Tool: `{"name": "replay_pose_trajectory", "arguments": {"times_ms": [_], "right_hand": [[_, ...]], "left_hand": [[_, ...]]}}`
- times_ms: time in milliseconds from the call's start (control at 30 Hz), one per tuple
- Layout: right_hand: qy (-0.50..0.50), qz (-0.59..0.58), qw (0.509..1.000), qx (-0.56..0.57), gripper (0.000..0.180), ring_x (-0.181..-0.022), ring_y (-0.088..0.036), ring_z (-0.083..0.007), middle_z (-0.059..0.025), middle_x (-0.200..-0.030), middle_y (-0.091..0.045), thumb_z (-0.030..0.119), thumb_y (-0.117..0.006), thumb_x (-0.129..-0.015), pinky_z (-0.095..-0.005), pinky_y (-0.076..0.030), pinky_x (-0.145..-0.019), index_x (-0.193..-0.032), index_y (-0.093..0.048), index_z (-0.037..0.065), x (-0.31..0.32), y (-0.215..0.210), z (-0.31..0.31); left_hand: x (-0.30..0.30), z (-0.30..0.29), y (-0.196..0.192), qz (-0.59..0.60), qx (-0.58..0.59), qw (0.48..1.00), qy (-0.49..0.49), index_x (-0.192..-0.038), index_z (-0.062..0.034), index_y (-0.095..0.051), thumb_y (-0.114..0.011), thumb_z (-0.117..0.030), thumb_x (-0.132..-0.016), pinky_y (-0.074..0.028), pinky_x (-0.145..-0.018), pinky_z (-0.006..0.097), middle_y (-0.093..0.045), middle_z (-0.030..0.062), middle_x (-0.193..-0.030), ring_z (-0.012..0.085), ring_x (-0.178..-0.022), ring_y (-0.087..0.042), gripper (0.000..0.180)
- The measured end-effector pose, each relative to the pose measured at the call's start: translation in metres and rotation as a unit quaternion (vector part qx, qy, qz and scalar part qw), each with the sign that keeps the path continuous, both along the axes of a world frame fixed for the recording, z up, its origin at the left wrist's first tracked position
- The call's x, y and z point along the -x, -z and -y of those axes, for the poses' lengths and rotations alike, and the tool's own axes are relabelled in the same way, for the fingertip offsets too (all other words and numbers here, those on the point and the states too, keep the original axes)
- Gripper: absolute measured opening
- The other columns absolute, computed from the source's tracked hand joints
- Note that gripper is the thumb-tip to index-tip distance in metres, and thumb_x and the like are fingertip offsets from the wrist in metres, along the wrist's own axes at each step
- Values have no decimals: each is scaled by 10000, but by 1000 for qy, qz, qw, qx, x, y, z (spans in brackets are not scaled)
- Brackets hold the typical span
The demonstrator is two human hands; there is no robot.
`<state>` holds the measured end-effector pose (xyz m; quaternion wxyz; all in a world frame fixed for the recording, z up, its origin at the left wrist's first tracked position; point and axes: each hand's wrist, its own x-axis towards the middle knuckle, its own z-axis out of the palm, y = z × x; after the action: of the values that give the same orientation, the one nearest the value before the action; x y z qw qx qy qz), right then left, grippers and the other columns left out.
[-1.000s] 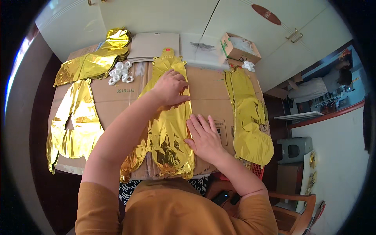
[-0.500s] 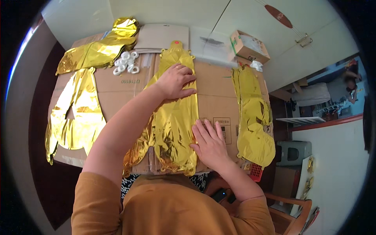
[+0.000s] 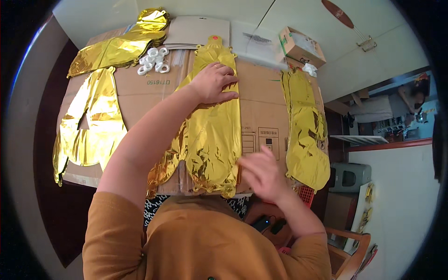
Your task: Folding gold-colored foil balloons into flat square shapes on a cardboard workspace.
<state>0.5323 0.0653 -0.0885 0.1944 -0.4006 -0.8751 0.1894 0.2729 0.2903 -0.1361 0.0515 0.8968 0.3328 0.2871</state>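
Observation:
A flat, uninflated gold foil balloon [image 3: 215, 135] lies lengthwise on the cardboard in front of me, with a small red spot at its far tab. My left hand [image 3: 214, 84] rests palm down on its upper part, with fingers slightly bent and the thumb apart. Nothing shows in its grasp. By the lower right edge of this balloon, my right hand [image 3: 265, 173] is raised, somewhat blurred, its fingers apart and holding nothing visible. The left forearm covers part of the foil's left side.
Cardboard [image 3: 261, 102] covers the table. More gold foil balloons lie to the left [image 3: 100, 135], at the far left [image 3: 116, 50] and on the right [image 3: 305, 135]. White rings [image 3: 153, 60] sit near the back, a small carton [image 3: 302, 46] at the back right, a red basket [image 3: 305, 195] by the near right edge.
My right hand has lifted off the balloon's right edge and moved right and toward me. The left hand stays on the foil. The whole view has shifted slightly.

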Motion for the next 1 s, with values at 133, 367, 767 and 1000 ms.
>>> {"name": "replay_pose_trajectory", "arguments": {"times_ms": [133, 367, 767, 1000], "right_hand": [[64, -42, 995, -59, 405, -1255, -562, -370, -164, -1304, -638, 237, -705, -923, -594, -357, -1137, -1274, -660, 41, 11, 8, -59], [20, 72, 991, -108, 537, -1355, -465, -378, -183, -1417, -546, 332, -746, -877, -582, -286, -1181, -1319, -604, 63, 36, 25, -86], [8, 96, 992, -86, 485, -1282, -521, -359, -151, -1335, -593, 339, -782, -822, -583, -285, -1190, -1204, -637, 78, 44, 10, -97], [-24, 119, 992, -34, 541, -1268, -507, -360, -126, -1207, -571, 304, -831, -764, -562, -303, -1194, -1219, -627, 93, 51, -15, -106]], "left_hand": [[-2, 0, -1, -2, 1, 1000, 0, -1199, -94, -723, -742, -493, -858, -452, -1049, 458, -661, 131, -1196, 349, -1131, -603, 525], [-2, -2, 3, -5, -24, 1000, -3, -1185, -110, -740, -680, -540, -895, -437, -1058, 430, -676, 103, -1147, 302, -1111, -621, 522], [49, 33, -33, 243, -64, 959, -135, -1164, -93, -705, -736, -283, -894, -544, -896, 444, -660, 155, -1197, 367, -1028, -669, 331], [122, 251, -83, -12, 155, 897, -413, -1243, -44, -641, -783, -407, -840, -531, -912, 464, -645, 186, -1148, 389, -1035, -654, 561]]}}
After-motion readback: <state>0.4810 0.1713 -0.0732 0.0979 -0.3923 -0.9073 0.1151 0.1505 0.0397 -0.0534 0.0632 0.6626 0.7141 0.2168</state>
